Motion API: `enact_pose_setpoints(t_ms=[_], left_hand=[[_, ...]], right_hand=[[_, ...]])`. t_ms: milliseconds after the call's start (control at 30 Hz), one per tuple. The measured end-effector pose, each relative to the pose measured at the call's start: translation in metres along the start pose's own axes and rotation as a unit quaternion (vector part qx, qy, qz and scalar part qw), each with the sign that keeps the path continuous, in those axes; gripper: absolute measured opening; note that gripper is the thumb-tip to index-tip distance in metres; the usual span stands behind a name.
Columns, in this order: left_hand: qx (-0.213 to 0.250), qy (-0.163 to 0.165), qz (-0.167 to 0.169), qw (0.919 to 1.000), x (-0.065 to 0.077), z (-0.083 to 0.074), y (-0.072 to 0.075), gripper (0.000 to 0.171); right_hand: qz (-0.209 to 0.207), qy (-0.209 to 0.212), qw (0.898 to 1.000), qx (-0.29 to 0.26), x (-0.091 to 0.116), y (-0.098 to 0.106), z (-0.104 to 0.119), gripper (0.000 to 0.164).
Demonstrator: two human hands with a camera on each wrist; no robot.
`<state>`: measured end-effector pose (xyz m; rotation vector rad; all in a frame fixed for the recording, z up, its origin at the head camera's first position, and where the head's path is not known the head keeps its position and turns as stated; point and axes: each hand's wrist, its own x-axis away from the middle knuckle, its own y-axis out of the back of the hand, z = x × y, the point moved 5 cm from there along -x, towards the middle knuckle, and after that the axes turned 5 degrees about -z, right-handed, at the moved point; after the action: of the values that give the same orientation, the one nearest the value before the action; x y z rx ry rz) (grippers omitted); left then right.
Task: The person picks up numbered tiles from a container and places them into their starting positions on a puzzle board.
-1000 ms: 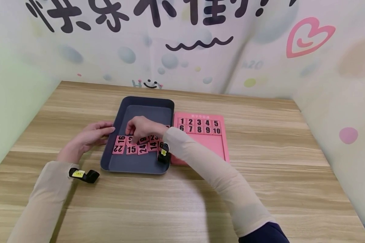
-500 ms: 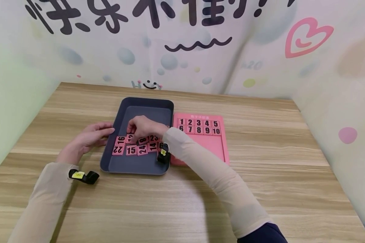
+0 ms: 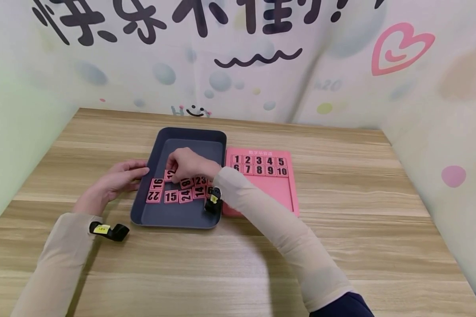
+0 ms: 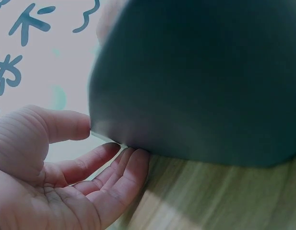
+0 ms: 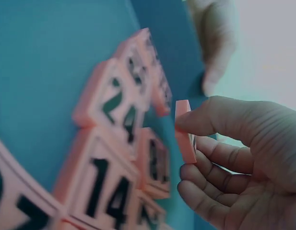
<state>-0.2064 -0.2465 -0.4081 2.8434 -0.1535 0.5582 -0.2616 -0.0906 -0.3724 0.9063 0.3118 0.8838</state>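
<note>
A dark blue-grey tray [image 3: 174,216] lies on the table, with pink number tiles spread across its middle. My left hand [image 3: 115,179] holds its left wall; in the left wrist view the thumb is at the rim and the fingers [image 4: 131,172] are lower down on the outside. Over the tiles, my right hand [image 3: 191,164] pinches the number 12 tile [image 3: 169,175] between thumb and fingers. The right wrist view shows this tile [image 5: 188,149] edge-on, tipped up. Close by lie tiles 15 [image 3: 171,196], 24 [image 3: 185,196] and 14 [image 5: 102,191]. My right wrist hides some tiles.
Against the tray's right side lies a pink puzzle board [image 3: 271,187], with tiles 1 to 10 in its top two rows. My right forearm [image 3: 277,229] crosses its lower left corner. A printed wall sheet [image 3: 238,79] stands behind the wooden table [image 3: 361,198].
My right hand has moved slightly away from me with the number 12 tile, which now shows more fully, farther back than tile 16. The left hand stays at the tray's wall.
</note>
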Motion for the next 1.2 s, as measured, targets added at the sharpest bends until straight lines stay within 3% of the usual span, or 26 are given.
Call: enact_pose_setpoints(t_ms=[500, 933, 1200], left_hand=[[-0.026, -0.002, -0.006, 0.9996, -0.001, 0.003, 0.000, 0.057], [-0.031, 0.000, -0.004, 0.9995, 0.001, 0.001, -0.001, 0.058], [-0.024, -0.001, -0.004, 0.9997, 0.000, 0.000, -0.002, 0.059]], right_hand=[[-0.055, 0.020, 0.998, -0.019, 0.043, 0.038, 0.000, 0.033], [-0.108, -0.018, 0.992, -0.057, 0.090, 0.058, -0.037, 0.034], [-0.129, -0.038, 0.988, -0.074, 0.115, 0.057, -0.070, 0.029]])
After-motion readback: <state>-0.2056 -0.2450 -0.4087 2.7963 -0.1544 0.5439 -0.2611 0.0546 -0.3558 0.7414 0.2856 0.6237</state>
